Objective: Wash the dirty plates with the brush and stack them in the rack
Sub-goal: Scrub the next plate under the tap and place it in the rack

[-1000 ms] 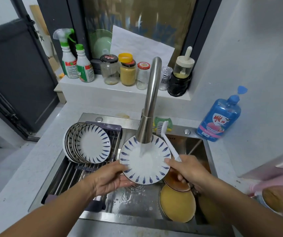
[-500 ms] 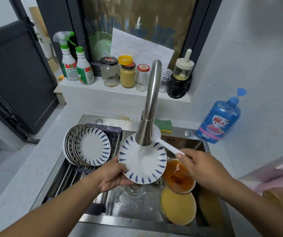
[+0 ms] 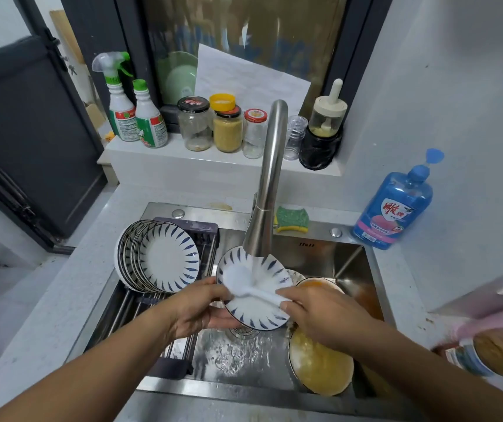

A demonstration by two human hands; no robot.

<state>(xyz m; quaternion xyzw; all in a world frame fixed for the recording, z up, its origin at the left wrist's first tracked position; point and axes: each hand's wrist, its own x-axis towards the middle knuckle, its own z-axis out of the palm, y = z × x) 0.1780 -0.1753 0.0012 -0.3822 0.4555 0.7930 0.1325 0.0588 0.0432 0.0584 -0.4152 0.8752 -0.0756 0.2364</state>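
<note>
2 hands are close to us, over the sink (image 3: 350,257). Our left hand (image 3: 197,309) grips the left edge of 1 white plate with blue marks (image 3: 253,312), fingers curled under it and thumb on its rim. The plate tilts up toward us, just under the tap (image 3: 270,184), and water runs onto it. Our right hand (image 3: 314,318) holds the handle of the white brush (image 3: 244,284), fingers wrapped round it. The brush head lies on the plate's face, on its left part.

Below our right hand, 2 dirty plates sit in the sink: a yellow one (image 3: 320,367) near us and an orange one (image 3: 320,284) behind it.

To the left, the rack (image 3: 122,315) lies across the sink. Clean plates (image 3: 168,263) stand in it on edge, one against the next.

Farther back, a green sponge (image 3: 292,219) lies on the sink edge beside the tap. A blue soap bottle (image 3: 396,208) stands at the right. Jars (image 3: 227,129) and 2 cleaning bottles (image 3: 134,117) stand on the shelf by the window.
</note>
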